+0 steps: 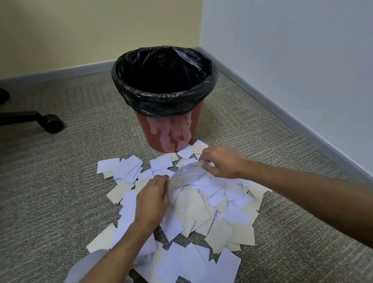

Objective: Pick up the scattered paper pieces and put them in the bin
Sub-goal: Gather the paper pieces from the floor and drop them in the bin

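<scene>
Task stands at an early stage, by my judgement: the paper pieces (196, 206), white and cream, lie heaped and overlapping on the carpet (56, 188) directly in front of the bin (167, 129), the nearest of them touching or just beside its base. The bin is upright, mouth facing up, fitted with a black liner (136, 64); its interior shows only dark, so whether it holds any paper cannot be told. The left hand (151, 197) and right hand (221, 161) each have fingers curled, pinching opposite ends of a small bunch of sheets (191, 173) raised slightly off the top of the heap. That bunch runs lengthwise between the hands. Nearly all the heap remains to be cleared.
</scene>
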Available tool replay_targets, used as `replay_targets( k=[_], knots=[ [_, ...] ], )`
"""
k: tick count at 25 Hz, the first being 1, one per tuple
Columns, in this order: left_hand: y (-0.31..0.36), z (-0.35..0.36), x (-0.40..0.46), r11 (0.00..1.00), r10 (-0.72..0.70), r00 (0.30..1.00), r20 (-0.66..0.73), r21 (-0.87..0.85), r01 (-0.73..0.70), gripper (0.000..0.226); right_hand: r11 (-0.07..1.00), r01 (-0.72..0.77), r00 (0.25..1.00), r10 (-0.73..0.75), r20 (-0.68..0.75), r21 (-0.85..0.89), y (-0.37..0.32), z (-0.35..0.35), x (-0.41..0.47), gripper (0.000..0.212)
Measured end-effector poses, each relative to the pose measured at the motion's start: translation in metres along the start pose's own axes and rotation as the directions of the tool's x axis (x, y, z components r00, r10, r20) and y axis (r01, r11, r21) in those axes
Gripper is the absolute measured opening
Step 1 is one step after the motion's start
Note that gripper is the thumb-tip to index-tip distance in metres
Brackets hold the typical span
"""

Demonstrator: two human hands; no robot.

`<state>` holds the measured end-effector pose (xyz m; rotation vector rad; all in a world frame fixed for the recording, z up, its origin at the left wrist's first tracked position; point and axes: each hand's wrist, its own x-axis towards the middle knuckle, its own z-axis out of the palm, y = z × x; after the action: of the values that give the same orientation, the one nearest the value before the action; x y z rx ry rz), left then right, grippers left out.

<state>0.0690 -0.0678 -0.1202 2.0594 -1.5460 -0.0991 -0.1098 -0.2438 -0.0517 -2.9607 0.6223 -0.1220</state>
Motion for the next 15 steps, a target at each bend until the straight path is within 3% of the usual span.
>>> replay_targets(
  k=[7, 11, 15],
  knots=[
    [0.009, -0.038, 0.014, 0.974, -0.044, 0.975, -0.22, -0.228, -0.007, 0.02, 0.942, -0.186, 0.973, 0.216, -0.08, 0.28, -0.01, -0.084, 0.016, 0.017],
    [0.017, -0.073, 0.036, 0.954, -0.068, 0.929, -0.364, -0.296, -0.046, 0.017, 0.903, -0.134, 0.929, 0.258, -0.267, 0.407, -0.016, -0.127, 0.026, 0.032],
    [0.035, -0.127, 0.076, 0.95, -0.013, 0.868, -0.497, -0.277, -0.144, 0.012, 0.841, -0.065, 0.806, 0.361, -0.469, 0.536, -0.021, -0.173, 0.043, 0.02]
  ],
)
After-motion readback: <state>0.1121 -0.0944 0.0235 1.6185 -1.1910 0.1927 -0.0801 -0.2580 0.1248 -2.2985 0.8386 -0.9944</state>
